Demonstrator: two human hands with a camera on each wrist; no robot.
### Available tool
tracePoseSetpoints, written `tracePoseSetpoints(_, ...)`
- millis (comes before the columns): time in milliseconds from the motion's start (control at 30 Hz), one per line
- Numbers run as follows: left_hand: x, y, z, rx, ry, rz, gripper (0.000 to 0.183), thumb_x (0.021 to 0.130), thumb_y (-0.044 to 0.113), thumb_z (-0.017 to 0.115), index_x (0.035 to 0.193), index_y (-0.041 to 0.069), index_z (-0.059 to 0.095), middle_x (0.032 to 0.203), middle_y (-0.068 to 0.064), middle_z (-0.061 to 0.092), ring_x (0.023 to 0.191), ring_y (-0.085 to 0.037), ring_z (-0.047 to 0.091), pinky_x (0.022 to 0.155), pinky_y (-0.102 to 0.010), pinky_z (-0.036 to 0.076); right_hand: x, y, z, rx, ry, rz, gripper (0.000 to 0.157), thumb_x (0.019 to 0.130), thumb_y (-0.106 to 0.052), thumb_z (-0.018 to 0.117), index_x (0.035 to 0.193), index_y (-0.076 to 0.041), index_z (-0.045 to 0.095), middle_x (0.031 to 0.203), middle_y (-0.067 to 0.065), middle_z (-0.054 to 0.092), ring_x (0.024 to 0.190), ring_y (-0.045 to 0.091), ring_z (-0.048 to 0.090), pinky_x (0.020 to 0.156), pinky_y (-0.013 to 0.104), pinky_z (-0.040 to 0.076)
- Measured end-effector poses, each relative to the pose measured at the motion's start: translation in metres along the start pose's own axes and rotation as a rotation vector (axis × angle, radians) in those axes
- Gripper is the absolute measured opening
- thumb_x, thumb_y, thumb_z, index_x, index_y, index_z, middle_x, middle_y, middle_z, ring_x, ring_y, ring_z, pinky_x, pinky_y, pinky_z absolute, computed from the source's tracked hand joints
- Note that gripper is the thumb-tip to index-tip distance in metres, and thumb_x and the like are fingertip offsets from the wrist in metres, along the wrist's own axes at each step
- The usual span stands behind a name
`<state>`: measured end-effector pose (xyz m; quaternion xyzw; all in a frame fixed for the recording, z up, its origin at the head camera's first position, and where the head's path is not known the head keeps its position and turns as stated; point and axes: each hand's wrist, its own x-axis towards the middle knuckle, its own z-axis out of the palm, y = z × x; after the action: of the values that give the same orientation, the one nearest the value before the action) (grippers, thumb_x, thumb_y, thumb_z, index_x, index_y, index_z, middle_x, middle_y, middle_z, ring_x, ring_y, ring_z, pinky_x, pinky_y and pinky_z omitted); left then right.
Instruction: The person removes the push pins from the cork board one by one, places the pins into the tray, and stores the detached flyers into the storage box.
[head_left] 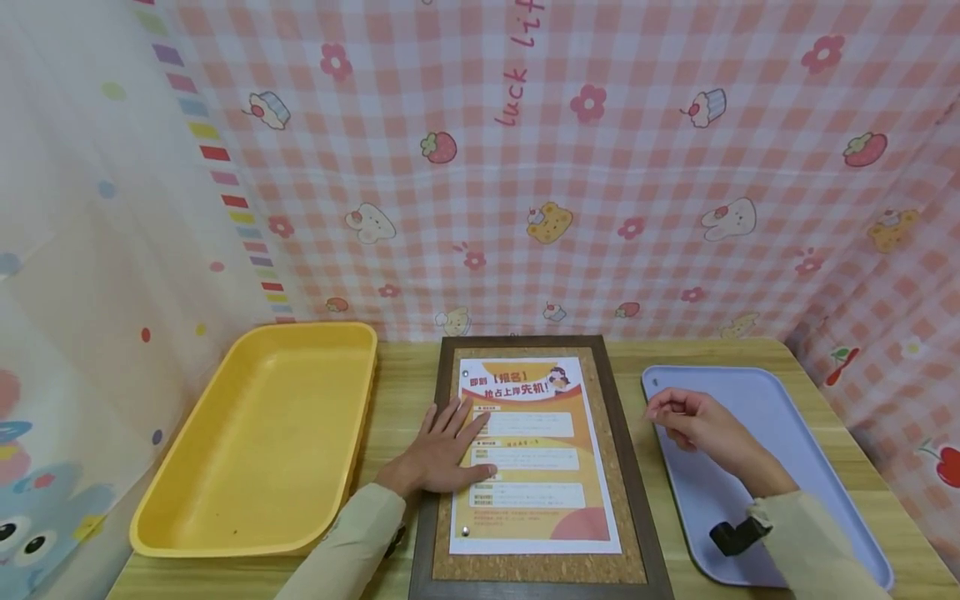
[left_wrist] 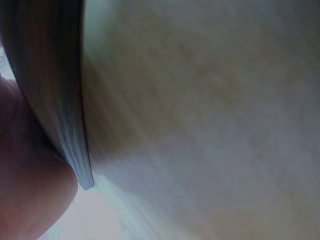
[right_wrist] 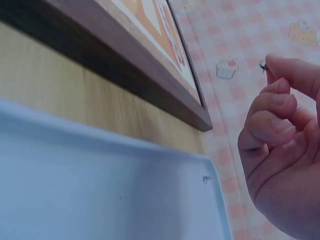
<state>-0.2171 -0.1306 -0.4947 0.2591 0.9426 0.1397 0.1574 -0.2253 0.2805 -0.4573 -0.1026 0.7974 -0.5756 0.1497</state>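
Observation:
My left hand (head_left: pixel 444 454) lies with spread fingers on the left part of a printed poster (head_left: pixel 540 500), which rests on a dark-framed cork board (head_left: pixel 630 558). Silver thumbtacks sit in the poster's upper left corner and lower left corner. Over the left side of a lilac tray (head_left: pixel 787 467), my right hand (head_left: pixel 701 425) is raised; in the right wrist view its thumb and forefinger pinch a thumbtack (right_wrist: pixel 263 65). Another thumbtack (right_wrist: pixel 206 179) lies in the tray's far corner. The left wrist view shows mostly the frame's side (left_wrist: pixel 65 100) and the tabletop.
A yellow basin (head_left: pixel 247 533) stands left of the board, with a tiny dark speck in it. All of this is on a wood-grain table (head_left: pixel 397 375). A pink checked curtain (head_left: pixel 480 200) hangs behind, and more patterned cloth hangs at both sides.

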Motion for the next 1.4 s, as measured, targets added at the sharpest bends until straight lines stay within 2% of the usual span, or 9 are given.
tracePoseSetpoints(267,-0.001,0.001,0.0,0.007,-0.006,-0.002,0.083,0.098,0.064,0.042,0.161,0.021,0.012,0.167,-0.012,-0.002,0.153,-0.033,-0.004,0.12,-0.058,-0.003,0.004,0.005,-0.009,0.057,0.084,0.056,0.02,0.1,-0.016,0.06,0.103,0.004,0.059,0.064,-0.004,0.046,0.05,0.008,0.037,0.045,0.027,0.034)
tracePoseSetpoints(667,0.001,0.001,0.003,0.016,0.004,0.0,0.083,0.097,0.065,0.042,0.161,0.022,0.014,0.167,-0.011,0.0,0.153,-0.032,-0.003,0.12,-0.058,-0.002,0.007,0.017,-0.021,0.044,0.148,0.098,0.015,0.1,-0.022,0.061,0.098,-0.007,0.063,0.066,-0.005,0.047,0.053,0.008,0.04,0.048,0.026,0.036)
tracePoseSetpoints(1167,0.001,0.0,0.0,0.023,0.002,-0.005,0.084,0.097,0.066,0.042,0.161,0.021,0.013,0.167,-0.011,0.0,0.153,-0.032,-0.003,0.12,-0.058,-0.002,0.017,0.026,-0.025,0.048,0.204,0.095,0.018,0.102,-0.015,0.055,0.102,0.002,0.061,0.062,-0.006,0.047,0.051,0.007,0.04,0.046,0.026,0.035)
tracePoseSetpoints(1300,0.001,0.0,0.0,0.022,0.003,-0.004,0.084,0.097,0.066,0.042,0.161,0.021,0.013,0.167,-0.011,0.0,0.153,-0.032,-0.003,0.12,-0.058,-0.002,0.02,0.031,-0.026,0.051,0.232,0.095,0.017,0.101,-0.014,0.054,0.101,0.001,0.062,0.059,-0.006,0.046,0.05,0.006,0.04,0.046,0.026,0.035)
tracePoseSetpoints(1400,0.0,0.0,0.001,0.021,0.002,-0.005,0.084,0.097,0.066,0.042,0.161,0.022,0.013,0.167,-0.01,0.0,0.154,-0.031,-0.004,0.12,-0.058,-0.003,0.022,0.032,-0.027,0.044,0.252,0.111,0.014,0.101,-0.015,0.055,0.099,-0.004,0.063,0.058,-0.007,0.046,0.05,0.007,0.04,0.046,0.026,0.035)
